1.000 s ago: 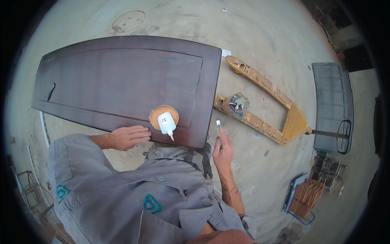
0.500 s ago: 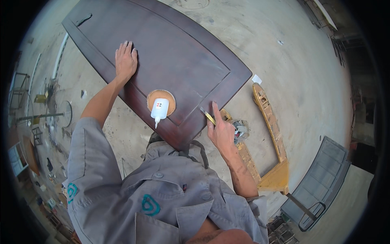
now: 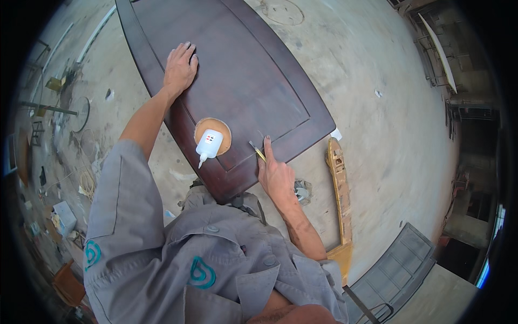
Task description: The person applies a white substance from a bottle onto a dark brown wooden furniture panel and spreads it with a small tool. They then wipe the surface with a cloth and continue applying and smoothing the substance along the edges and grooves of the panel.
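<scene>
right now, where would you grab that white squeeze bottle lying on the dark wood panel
Grip the white bottle across its broad body, coming from above. It lies flat on a round tan disc on the dark panel, its thin nozzle pointing toward the near edge, so the nozzle probably offers a poor hold. The left hand lies flat on the panel, empty.

The left hand [image 3: 179, 67] is pressing flat on the dark brown wooden panel [image 3: 253, 81]; the right hand [image 3: 276, 175] is holding a thin yellow-handled tool [image 3: 257, 150] near a white squeeze bottle [image 3: 209, 144].
</scene>
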Motion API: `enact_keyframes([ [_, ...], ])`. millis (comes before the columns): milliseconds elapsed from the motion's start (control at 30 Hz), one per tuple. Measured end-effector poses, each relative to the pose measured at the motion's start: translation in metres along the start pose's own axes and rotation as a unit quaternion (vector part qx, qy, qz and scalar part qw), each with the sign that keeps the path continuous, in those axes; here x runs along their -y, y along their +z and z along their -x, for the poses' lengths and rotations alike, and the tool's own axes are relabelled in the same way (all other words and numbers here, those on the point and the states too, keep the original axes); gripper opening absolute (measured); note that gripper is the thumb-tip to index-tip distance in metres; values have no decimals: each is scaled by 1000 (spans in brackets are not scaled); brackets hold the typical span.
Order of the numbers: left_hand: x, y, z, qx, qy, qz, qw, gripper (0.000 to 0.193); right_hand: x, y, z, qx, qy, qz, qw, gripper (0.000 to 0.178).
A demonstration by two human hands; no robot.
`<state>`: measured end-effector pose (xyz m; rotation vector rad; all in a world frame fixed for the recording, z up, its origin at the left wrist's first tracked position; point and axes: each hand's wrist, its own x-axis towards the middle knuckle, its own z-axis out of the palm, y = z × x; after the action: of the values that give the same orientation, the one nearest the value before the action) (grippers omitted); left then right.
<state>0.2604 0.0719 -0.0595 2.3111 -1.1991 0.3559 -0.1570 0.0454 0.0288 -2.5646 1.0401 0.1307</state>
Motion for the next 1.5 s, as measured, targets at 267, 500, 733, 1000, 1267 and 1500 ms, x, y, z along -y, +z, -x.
enact_keyframes([
  [267,5,3,-12,9,17,-20,1000,44,15,9,30,-20,37,-110,993,66],
  [500,15,35,-59,18,28,-56,998,49,33,32,55,-203,158,-179,950,49],
  [733,-15,66,-97,-6,50,-75,996,50,52,56,53,-315,162,-114,928,50],
  [1000,-78,84,-114,31,131,-27,991,51,61,53,44,-300,190,-83,931,45],
  [1267,-87,87,-114,41,156,13,987,49,66,50,37,-277,192,-101,936,41],
  [1500,-86,92,-111,9,167,14,986,44,70,52,36,-267,218,-94,934,44],
])
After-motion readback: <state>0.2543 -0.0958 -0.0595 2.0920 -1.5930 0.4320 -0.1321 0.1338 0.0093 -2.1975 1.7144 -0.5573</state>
